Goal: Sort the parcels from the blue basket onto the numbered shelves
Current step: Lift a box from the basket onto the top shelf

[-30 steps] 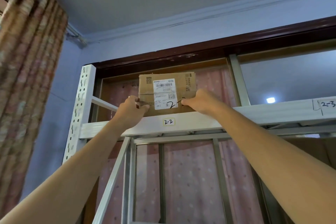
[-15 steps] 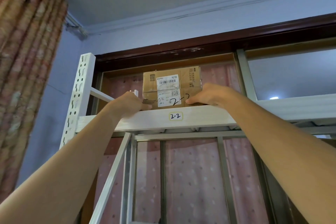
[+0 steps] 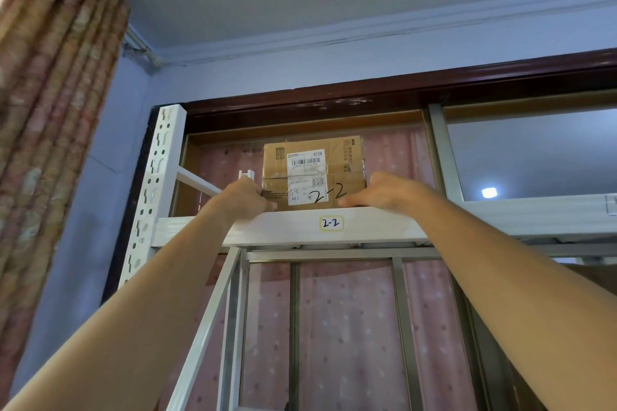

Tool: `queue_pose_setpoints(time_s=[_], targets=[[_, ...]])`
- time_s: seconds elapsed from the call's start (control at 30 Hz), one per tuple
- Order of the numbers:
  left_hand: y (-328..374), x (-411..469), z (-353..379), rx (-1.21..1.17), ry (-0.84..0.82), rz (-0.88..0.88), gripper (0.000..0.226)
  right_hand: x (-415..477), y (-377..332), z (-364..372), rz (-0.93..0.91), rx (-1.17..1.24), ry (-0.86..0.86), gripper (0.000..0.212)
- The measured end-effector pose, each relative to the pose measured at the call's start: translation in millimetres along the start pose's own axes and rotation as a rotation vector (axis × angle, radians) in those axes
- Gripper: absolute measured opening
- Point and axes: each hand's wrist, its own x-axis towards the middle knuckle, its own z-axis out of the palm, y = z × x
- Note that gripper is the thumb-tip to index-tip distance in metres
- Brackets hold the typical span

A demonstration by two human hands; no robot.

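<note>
The cardboard parcel (image 3: 314,173) marked 2-2 is gripped at its lower corners by the left hand (image 3: 245,198) and right hand (image 3: 384,192), fingers curled round it. It is set on the white shelf (image 3: 267,227), above the 2-2 tag (image 3: 331,223). Placing is judged nearly done; release and withdrawal are called for next.

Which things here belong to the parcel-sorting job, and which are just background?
Job:
cardboard parcel marked 2-2, set on the shelf
left hand and right hand, both gripping it
white shelf
2-2 label

Background:
patterned curtain
pink window covering
dark wooden frame
</note>
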Motion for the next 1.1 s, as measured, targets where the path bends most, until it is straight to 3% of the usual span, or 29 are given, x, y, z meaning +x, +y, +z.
queue_pose_setpoints(time_s=[0.1, 0.17, 0.27, 0.33, 0.5, 0.67, 0.83, 1.1], targets=[[0, -4, -1, 0.028, 0.005, -0.011, 0.029, -8, -2, 0, 0.003, -0.002, 0.002, 0.039], [0, -4, -1, 0.036, 0.018, -0.013, 0.026, -9, -1, -1, 0.001, 0.0, 0.025, 0.028], [0, -7, 1, 0.018, 0.023, -0.007, 0.029, -10, -1, 1, 0.013, -0.052, 0.087, 0.036], [-2, -11, 1, 0.009, 0.023, 0.011, 0.027, -12, -3, 3, 0.007, -0.117, 0.17, 0.055], [-11, -25, 0, -0.067, -0.013, 0.128, 0.065, -18, -9, 15, -0.065, -0.288, 0.517, 0.099], [5, -77, -12, 0.026, -0.038, 0.203, 0.061, -25, -7, 22, -0.234, -0.33, 0.629, 0.072], [10, -100, -28, 0.042, 0.072, 0.297, 0.057, -50, -12, 25, -0.2, -0.113, 0.567, 0.073], [-19, -131, -49, 0.167, 0.067, 0.324, 0.07, -111, -37, 50, -0.288, -0.196, 0.521, 0.067]])
